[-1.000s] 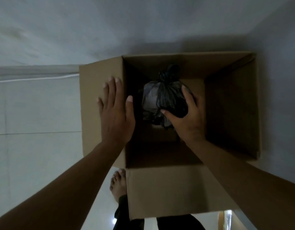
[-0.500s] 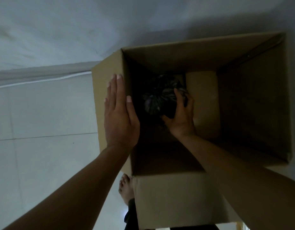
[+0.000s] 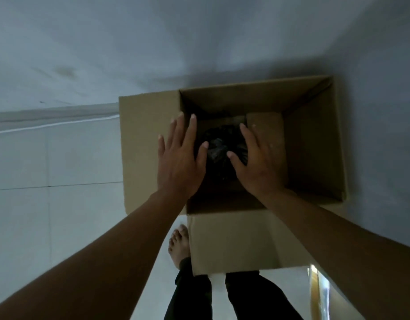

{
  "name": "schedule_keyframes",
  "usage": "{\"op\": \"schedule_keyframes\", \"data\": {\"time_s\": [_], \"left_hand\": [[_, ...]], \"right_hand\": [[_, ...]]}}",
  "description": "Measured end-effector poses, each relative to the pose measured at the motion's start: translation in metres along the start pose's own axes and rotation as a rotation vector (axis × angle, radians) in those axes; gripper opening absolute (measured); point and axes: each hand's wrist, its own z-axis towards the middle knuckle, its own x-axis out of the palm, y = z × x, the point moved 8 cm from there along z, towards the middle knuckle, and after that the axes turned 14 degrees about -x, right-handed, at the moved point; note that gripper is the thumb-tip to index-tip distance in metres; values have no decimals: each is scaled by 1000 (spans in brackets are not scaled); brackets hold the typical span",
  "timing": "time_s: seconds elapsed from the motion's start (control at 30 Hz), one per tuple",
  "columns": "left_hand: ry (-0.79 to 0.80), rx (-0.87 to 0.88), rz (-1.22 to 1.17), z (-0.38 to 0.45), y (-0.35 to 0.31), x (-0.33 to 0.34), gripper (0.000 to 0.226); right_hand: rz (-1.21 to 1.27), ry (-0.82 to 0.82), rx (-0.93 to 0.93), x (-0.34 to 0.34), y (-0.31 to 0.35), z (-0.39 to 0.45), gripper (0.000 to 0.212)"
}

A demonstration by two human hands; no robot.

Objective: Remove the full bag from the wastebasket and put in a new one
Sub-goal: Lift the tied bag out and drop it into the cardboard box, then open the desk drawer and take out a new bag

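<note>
1. Fingers (image 3: 184,132) of the left hand (image 3: 179,162) are lying straight and slightly spread, holding nothing, over the left edge of the cardboard box (image 3: 314,146).
2. Fingers of the right hand (image 3: 254,165) are also stretching out nearly straight, with the thumb angling toward the middle, and they are gripping nothing.
3. Between the two hands, a black trash bag (image 3: 219,148) is sitting down at the bottom of the box, toward its left side.
4. Whether either hand is touching the bag cannot be told; both seem to be hovering above it.
5. The box is standing open on a pale tiled floor (image 3: 49,169), its right and far sides lying close to the walls, with its near flap (image 3: 241,241) folding down toward the person.
6. A bare foot (image 3: 178,245) and dark trouser legs (image 3: 194,296) are showing just below that flap.
</note>
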Motion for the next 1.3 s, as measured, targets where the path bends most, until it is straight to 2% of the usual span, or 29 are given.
{"op": "schedule_keyframes", "data": {"time_s": [0.17,0.33,0.43,0.67,0.9,1.1,1.3], "left_hand": [[-28,61,-44,-32,-42,-95,61],[-179,157,-14,-87,-66,-243,55],[-258,152,27,-120,-76,-327,56],[-464,113,-31,-200,-73,-495,54],[-639,-8,-97,-288,24,-588,55],[-766,-177,-101,-378,166,-646,56],[-837,-383,-107,-454,306,-688,57]], "right_hand": [[-105,-19,-225,-92,99,2,58],[-97,-24,-354,-201,216,-18,56],[-108,-32,-434,-255,287,-39,56],[-124,-112,-549,-322,444,-85,56],[-142,-189,-742,-301,595,-131,56],[-137,-161,-906,-215,724,-181,55],[-129,-53,-1088,-117,840,-233,55]]}}
